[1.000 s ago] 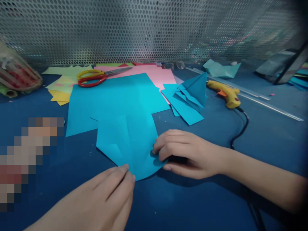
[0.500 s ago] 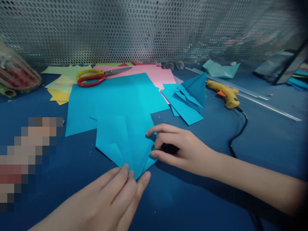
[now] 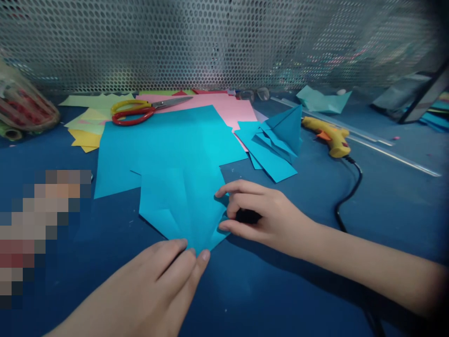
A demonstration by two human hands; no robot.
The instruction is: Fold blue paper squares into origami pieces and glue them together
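Observation:
A creased piece of blue paper [image 3: 178,201] lies in front of me, its near end narrowing to a point. My left hand [image 3: 171,276] has its fingertips and thumb closed on that near tip, which they hide. At the paper's right edge, my right hand [image 3: 256,210] curves its fingers and thumb round the side, with the fingertips at the edge. Beyond the creased piece, a larger flat blue sheet [image 3: 154,140] lies partly beneath it. Folded blue paper pieces [image 3: 277,140] are to the right of this sheet.
Red-and-yellow scissors [image 3: 133,117] lie on the papers at the back. Pink paper [image 3: 231,110] is behind the blue sheet. A yellow glue gun [image 3: 329,135] with a black cord is at the right, near clear sticks [image 3: 396,157]. A plastic container [image 3: 26,103] stands far left.
My left thumb and fingers have drawn slightly closer together and a little left at the near tip, and the fold there lies flatter. My right hand is almost unmoved.

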